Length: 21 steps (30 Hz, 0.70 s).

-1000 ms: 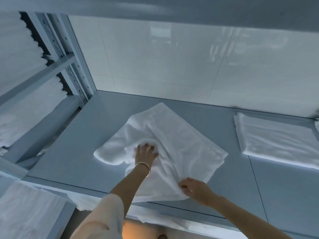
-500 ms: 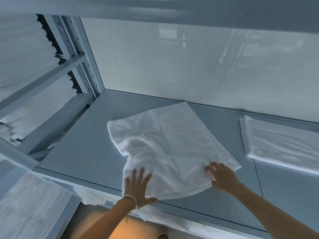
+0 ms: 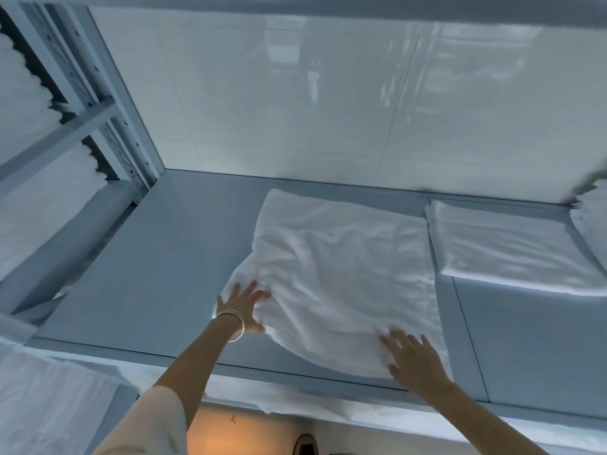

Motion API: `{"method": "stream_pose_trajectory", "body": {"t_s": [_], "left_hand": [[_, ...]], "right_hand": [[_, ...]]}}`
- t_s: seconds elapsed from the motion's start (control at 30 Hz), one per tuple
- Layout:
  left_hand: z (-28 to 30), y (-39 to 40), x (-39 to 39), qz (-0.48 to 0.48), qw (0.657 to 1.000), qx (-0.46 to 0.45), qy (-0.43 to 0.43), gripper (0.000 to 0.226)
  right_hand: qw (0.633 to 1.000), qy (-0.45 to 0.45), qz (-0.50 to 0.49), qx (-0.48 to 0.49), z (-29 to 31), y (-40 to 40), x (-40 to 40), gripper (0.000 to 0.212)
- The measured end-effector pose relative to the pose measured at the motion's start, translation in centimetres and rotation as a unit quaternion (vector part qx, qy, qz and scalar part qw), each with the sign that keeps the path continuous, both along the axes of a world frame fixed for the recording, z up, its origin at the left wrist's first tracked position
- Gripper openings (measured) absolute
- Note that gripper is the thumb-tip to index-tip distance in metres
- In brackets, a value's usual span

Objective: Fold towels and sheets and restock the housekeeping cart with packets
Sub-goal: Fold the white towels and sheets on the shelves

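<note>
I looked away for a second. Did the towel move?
Yes. The towel slid right along the shelf, nearer the folded stack.

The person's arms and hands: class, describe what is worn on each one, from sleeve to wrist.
The left hand has thin silver-coloured bangles round its wrist, and a loose pale cream sleeve covers the upper arm. The right hand and its forearm are bare: no sleeve, bracelet or watch shows. No gloves on either hand.

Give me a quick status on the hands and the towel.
Left hand flat on towel's left edge, right hand flat on its near edge. White towel spread, still wrinkled, on shelf. Folded linen close on the right.
</note>
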<state>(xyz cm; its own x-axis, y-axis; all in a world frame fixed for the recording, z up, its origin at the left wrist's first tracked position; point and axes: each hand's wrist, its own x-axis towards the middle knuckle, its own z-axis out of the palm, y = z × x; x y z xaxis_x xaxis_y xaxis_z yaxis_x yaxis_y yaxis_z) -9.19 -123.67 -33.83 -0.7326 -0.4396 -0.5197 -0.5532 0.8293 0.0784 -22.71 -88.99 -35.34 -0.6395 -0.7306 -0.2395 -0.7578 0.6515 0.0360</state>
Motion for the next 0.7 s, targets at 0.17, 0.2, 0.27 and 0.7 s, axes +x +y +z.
{"method": "stream_pose_trajectory", "body": {"t_s": [0.17,0.2,0.27,0.7], "left_hand": [[-1.3,-0.1,4.6,0.036,0.996,0.013,0.082,0.052],[-1.6,0.2,5.3,0.042,0.991,-0.001,0.128,0.044],[-2.3,0.5,6.1,0.069,0.971,-0.028,0.226,0.039],[-2.1,-0.3,5.0,0.285,0.919,-0.011,0.272,0.049]], "right_hand": [[0.998,0.018,0.006,0.051,1.0,-1.3,-1.9,0.077],[1.000,0.008,0.010,0.026,1.0,-1.2,-1.8,0.076],[0.999,-0.015,0.043,0.014,0.9,-1.0,-1.5,0.065],[0.991,0.014,0.117,-0.060,0.6,-0.9,-2.6,0.033]]}}
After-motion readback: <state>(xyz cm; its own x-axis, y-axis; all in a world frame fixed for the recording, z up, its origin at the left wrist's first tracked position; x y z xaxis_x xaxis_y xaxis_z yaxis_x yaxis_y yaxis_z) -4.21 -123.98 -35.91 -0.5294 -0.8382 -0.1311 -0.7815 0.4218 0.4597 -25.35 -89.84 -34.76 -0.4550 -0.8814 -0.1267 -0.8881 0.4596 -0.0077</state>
